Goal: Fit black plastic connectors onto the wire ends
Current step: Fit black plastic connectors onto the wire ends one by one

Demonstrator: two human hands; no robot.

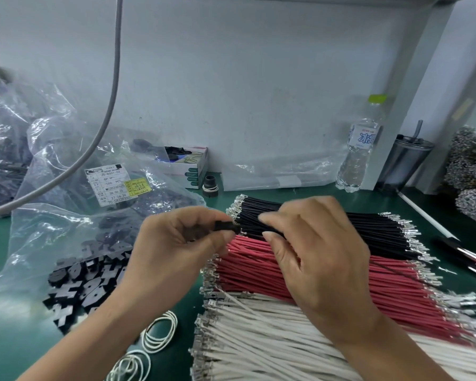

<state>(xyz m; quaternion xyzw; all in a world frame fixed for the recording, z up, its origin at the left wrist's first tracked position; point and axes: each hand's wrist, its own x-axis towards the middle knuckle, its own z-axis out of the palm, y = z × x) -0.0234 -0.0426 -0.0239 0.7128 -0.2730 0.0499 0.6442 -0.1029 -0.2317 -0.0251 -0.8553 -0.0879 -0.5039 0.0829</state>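
- My left hand, at the centre of the frame, pinches a small black plastic connector between thumb and curled fingers.
- My right hand, just right of centre, has its fingers curled, with fingertip and thumb closed on a thin black wire whose end meets the connector.
- Both hands hover above three bundles lying side by side on the green counter: a bundle of black insulated wires with metal crimp terminals farthest back, a bundle of red insulated wires in the middle, and a bundle of white insulated wires at the lower edge of the frame.
- At lower left, a clear plastic bag spills a heap of loose black plastic connectors onto the counter.
- White rubber bands lie on the counter at bottom centre, just left of the white wires.
- A second clear plastic bag with a printed white label sits at mid-left, under a grey cable that curves down from the top.
- A small open cardboard box stands against the pale wall behind it.
- At upper right, a clear plastic water bottle with a green cap stands beside a dark tumbler with a straw.
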